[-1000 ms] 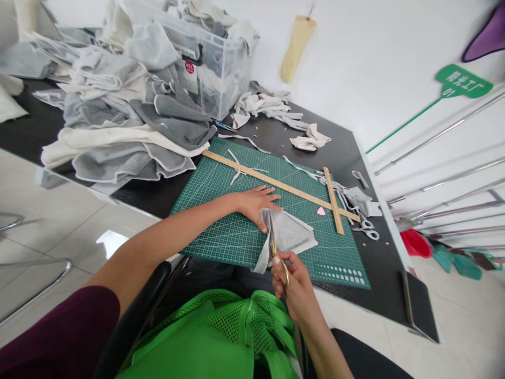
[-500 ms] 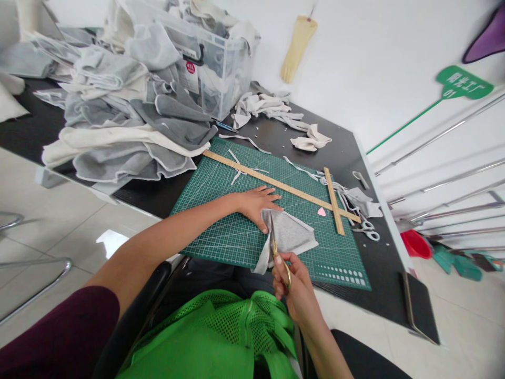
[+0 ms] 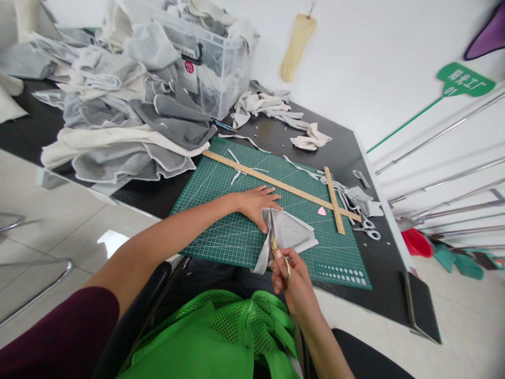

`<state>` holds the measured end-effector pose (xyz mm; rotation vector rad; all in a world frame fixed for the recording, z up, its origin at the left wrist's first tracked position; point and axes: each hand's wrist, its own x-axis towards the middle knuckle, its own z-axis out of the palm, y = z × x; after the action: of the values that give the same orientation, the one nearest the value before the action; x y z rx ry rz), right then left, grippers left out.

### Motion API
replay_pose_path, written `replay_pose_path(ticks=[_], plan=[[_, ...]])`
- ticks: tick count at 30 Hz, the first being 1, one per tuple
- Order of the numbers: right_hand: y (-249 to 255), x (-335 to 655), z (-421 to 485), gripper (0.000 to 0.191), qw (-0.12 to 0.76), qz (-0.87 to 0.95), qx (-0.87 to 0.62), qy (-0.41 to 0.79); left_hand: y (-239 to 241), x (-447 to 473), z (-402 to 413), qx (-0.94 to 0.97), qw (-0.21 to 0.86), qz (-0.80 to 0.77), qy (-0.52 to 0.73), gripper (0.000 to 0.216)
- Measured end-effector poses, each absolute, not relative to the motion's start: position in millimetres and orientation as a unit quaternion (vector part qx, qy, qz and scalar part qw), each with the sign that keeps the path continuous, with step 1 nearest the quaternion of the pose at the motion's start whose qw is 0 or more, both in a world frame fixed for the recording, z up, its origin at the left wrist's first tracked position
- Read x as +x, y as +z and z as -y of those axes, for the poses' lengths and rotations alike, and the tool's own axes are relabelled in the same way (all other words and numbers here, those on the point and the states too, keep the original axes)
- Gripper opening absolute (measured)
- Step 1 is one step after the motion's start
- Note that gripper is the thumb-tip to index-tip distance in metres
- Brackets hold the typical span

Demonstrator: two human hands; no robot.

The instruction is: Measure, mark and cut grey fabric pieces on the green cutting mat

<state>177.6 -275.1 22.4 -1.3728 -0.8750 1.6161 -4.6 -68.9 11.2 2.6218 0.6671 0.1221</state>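
While the right hand (image 3: 295, 276) is clasping gold scissors (image 3: 273, 245), they are pointing forward along gray cloth (image 3: 292, 231) on the green mat (image 3: 221, 237). The splayed left hand (image 3: 257, 205) is resting at the cloth's far-left corner.

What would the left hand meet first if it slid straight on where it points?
Apart from the gray fabric at its edge, the left hand would probably meet the long wooden ruler first; the gap is hard to judge.
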Motion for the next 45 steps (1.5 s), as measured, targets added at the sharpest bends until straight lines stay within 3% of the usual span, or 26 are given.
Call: replay_pose_path(ticks=[39,45], plan=[[16.5,181.9,282.2,0.035,0.412,0.390,-0.539,0.622,12.0,-4.7,69.7,0.946,0.211,-0.239,0.055,0.101],[16.4,182.5,281.7,0.039,0.417,0.362,-0.544,0.631,11.0,-3.6,72.5,0.937,0.253,-0.224,0.088,0.106]])
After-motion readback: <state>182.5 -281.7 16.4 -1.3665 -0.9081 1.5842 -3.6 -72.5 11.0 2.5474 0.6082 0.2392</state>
